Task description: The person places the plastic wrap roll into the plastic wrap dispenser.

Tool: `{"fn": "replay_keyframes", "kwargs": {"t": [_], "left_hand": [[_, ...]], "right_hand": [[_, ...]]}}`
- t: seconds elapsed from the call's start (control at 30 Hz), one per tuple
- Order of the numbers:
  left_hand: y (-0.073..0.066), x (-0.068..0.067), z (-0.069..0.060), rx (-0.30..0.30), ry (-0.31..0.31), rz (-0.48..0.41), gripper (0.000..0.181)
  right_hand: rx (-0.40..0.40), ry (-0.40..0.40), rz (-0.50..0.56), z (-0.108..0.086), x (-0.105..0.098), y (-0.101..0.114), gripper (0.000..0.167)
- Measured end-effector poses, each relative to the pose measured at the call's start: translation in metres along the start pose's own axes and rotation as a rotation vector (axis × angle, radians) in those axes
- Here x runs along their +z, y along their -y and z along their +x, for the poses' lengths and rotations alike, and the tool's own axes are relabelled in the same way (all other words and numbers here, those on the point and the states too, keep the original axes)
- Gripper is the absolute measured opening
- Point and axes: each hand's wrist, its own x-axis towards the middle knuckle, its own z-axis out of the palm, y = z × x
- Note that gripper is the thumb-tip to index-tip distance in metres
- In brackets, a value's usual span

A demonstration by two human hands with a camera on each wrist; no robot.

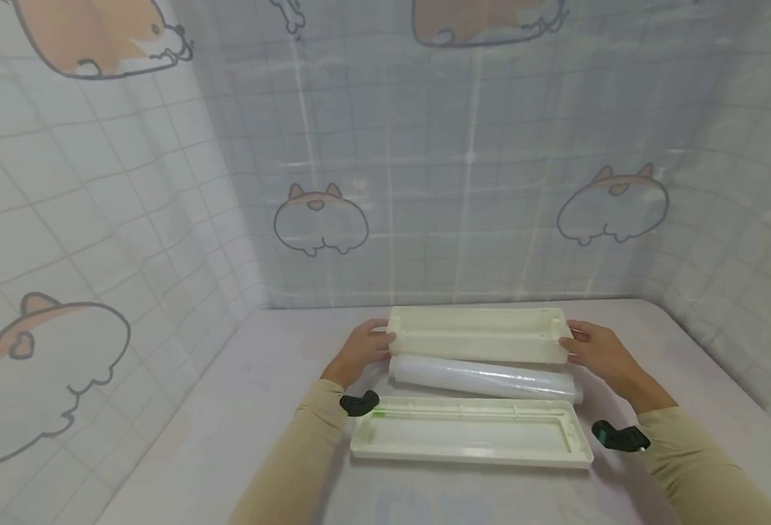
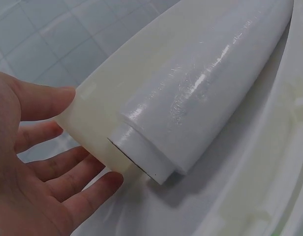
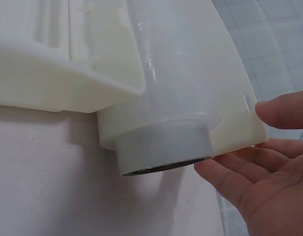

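A long cream plastic box [image 1: 477, 348] stands toward the back of the table, its hollow inside in view. My left hand [image 1: 361, 351] grips its left end, and in the left wrist view the thumb [image 2: 48, 102] lies at the edge with the fingers spread below. At the other end my right hand [image 1: 600, 354] holds the box between thumb [image 3: 282, 112] and fingers. Just in front of the box lies a roll of clear plastic wrap [image 1: 484, 377], its core end [image 3: 164, 147] showing in the right wrist view.
Nearest me on the table [image 1: 241, 452] lies a shallow cream lid [image 1: 471, 455], with a rail along its far side and a green piece [image 1: 379, 413] at the rail's left. Sheets with a grid and cartoon dogs hang behind the table [image 1: 425, 219] and at both sides.
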Motion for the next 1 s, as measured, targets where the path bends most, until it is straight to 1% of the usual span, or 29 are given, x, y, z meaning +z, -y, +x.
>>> {"fn": "replay_keyframes", "kwargs": {"t": [0.07,0.2,0.27,0.43,0.53,0.67,0.73,0.8,0.87,0.93,1.0], "left_hand": [[0.002,0.000,0.000,0.007,0.001,-0.003,0.053],[0.002,0.002,-0.004,-0.001,0.003,0.012,0.053],[0.002,0.002,-0.006,-0.012,-0.013,0.019,0.052],[0.002,0.002,-0.008,-0.026,-0.054,0.014,0.053],[0.002,0.001,-0.007,-0.030,-0.060,0.014,0.054],[0.002,0.001,-0.009,-0.027,-0.055,0.018,0.053],[0.002,0.000,-0.011,-0.023,-0.052,0.012,0.053],[0.003,-0.001,-0.012,-0.014,-0.043,0.008,0.053],[0.004,-0.001,-0.013,-0.009,-0.036,0.001,0.053],[0.005,-0.002,-0.014,-0.011,-0.034,-0.006,0.053],[0.007,-0.003,-0.013,-0.010,-0.032,-0.007,0.053]], "right_hand": [[0.000,0.008,-0.003,0.001,0.000,-0.002,0.065],[0.020,0.016,-0.028,0.003,0.002,-0.006,0.064],[0.029,0.026,-0.030,0.004,0.003,-0.007,0.064],[0.012,0.042,-0.025,0.008,0.005,-0.007,0.063],[0.022,0.039,-0.044,0.009,0.004,-0.008,0.064],[0.042,0.042,-0.030,0.018,0.002,-0.020,0.067],[0.038,0.053,-0.013,0.025,0.002,-0.031,0.070],[0.040,0.042,0.008,0.033,0.002,-0.042,0.072],[0.031,0.046,0.009,0.036,0.002,-0.048,0.075],[0.030,0.046,0.003,0.036,0.003,-0.049,0.076],[0.040,0.049,0.004,0.033,0.004,-0.042,0.074]]}}
